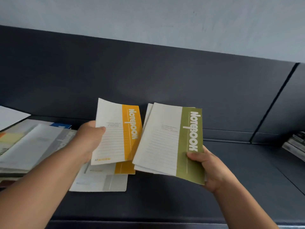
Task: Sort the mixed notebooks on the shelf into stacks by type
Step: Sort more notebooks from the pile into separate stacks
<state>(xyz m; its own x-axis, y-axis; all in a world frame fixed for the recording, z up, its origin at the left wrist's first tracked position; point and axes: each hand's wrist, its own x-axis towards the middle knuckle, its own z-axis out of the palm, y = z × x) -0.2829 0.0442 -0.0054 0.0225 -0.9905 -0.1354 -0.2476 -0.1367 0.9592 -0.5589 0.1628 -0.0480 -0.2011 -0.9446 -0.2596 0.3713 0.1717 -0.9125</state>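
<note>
My left hand (89,141) grips a white notebook with an orange band (115,134) by its left edge, lifted above the dark shelf (231,171). My right hand (209,167) holds a small bundle of notebooks, a green-banded one (168,142) on top, by the lower right corner. Under the orange notebook lie another orange-banded notebook (123,167) and a grey-banded notebook (100,182), flat on the shelf.
A messy pile of mixed notebooks and papers (29,146) fills the left of the shelf. A stack of books (295,146) sits at the far right edge. The shelf's dark back panel (148,71) rises behind, with a vertical divider (272,103) at right.
</note>
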